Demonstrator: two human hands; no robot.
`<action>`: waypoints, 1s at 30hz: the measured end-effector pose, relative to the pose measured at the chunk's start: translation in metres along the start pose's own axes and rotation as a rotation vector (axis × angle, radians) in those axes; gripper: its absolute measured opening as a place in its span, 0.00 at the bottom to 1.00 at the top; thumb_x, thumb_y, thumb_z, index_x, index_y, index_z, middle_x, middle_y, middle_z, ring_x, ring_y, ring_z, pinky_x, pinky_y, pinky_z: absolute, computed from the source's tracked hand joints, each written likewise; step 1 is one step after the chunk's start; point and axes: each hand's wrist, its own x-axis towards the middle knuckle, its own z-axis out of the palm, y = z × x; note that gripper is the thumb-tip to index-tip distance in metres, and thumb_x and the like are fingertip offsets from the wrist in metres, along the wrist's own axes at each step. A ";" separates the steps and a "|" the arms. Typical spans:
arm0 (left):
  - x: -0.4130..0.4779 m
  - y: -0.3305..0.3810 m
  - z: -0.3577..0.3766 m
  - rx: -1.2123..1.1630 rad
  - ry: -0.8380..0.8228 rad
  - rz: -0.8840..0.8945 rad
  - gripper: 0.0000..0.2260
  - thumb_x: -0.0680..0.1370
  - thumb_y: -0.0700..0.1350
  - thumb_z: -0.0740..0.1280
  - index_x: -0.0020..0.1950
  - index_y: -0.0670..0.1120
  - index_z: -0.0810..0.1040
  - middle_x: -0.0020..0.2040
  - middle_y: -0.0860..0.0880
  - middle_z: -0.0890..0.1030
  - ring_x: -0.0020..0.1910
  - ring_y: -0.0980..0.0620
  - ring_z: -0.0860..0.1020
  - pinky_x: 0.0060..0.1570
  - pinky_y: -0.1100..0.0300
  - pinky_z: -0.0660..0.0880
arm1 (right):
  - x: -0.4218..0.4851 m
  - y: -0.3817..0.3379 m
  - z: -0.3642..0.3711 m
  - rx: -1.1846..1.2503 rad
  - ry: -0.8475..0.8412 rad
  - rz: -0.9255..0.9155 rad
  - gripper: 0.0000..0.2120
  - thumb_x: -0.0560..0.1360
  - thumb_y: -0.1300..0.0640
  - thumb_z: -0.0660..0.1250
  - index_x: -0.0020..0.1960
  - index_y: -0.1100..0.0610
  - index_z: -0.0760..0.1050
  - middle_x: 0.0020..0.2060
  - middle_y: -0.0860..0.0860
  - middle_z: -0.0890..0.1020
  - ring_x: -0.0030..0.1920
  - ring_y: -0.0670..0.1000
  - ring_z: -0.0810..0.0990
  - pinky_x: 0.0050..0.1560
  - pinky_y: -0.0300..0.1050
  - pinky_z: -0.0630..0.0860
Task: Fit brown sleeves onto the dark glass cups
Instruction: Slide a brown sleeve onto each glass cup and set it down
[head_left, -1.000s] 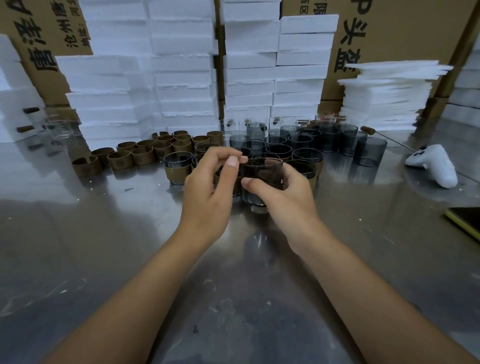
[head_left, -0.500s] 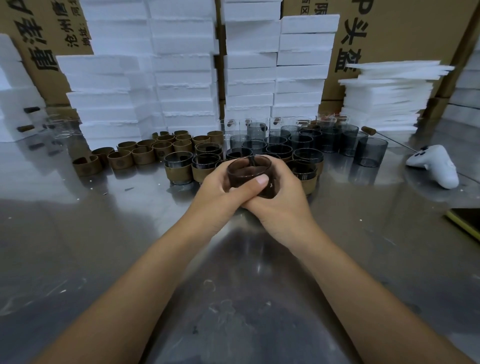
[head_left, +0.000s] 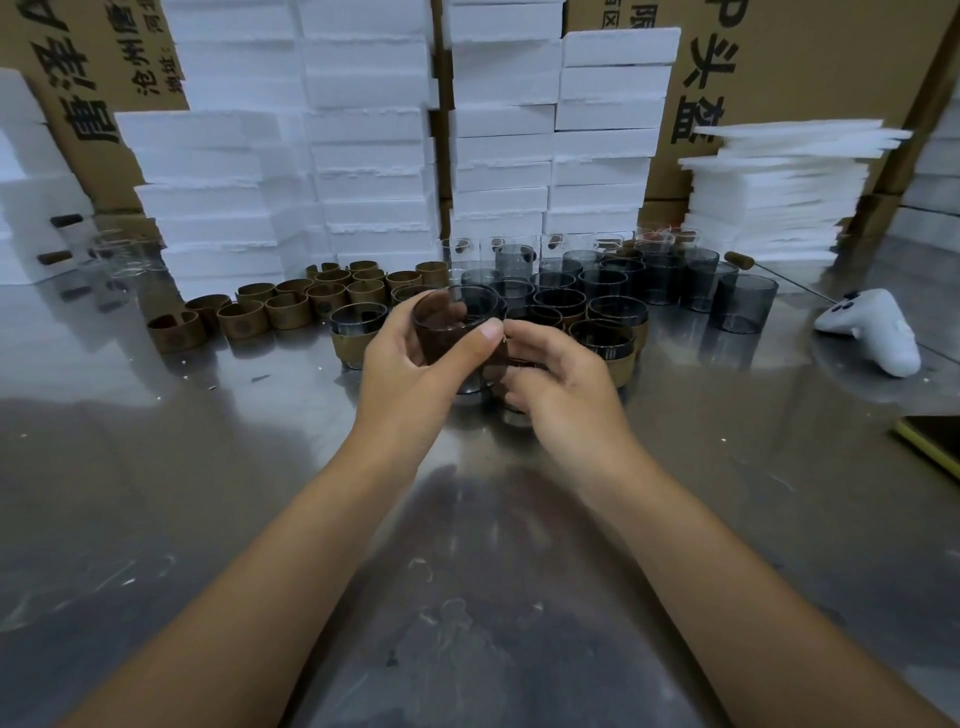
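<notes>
Above the near surface (head_left: 218, 493), the left hand (head_left: 410, 374) wraps its grip round an empty dark glass cup (head_left: 452, 317), which is tilted. The right hand (head_left: 561, 384) curls at the cup's right side, and its hold is unclear. Just behind stand sleeved cups (head_left: 605, 338), all empty. Left of them lie loose brown sleeves (head_left: 288, 312), and farther right stand bare cups (head_left: 743, 304).

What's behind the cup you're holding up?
Rows of dark glass cups stand behind the held cup, the nearest wearing brown sleeves, with white foam blocks beyond. The left hand and right hand hide whatever stands directly behind it.
</notes>
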 end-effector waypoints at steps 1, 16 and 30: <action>0.000 0.000 0.000 0.013 -0.011 0.002 0.18 0.71 0.44 0.74 0.60 0.45 0.77 0.54 0.48 0.82 0.49 0.62 0.80 0.45 0.70 0.75 | 0.001 -0.001 -0.001 0.041 0.037 0.022 0.16 0.78 0.69 0.59 0.57 0.52 0.76 0.52 0.52 0.81 0.54 0.51 0.81 0.50 0.40 0.78; -0.009 -0.001 0.007 0.027 -0.193 0.034 0.19 0.68 0.43 0.73 0.58 0.50 0.74 0.54 0.55 0.80 0.50 0.67 0.79 0.48 0.74 0.73 | 0.003 -0.006 -0.008 0.460 0.013 0.299 0.13 0.82 0.55 0.58 0.44 0.57 0.77 0.31 0.50 0.83 0.32 0.46 0.81 0.39 0.41 0.77; -0.011 0.004 0.007 0.008 -0.235 0.011 0.28 0.67 0.52 0.68 0.66 0.45 0.72 0.59 0.54 0.79 0.51 0.69 0.78 0.44 0.77 0.71 | -0.001 -0.004 -0.002 0.521 -0.199 0.488 0.28 0.80 0.36 0.47 0.67 0.51 0.73 0.60 0.53 0.81 0.60 0.54 0.79 0.64 0.56 0.72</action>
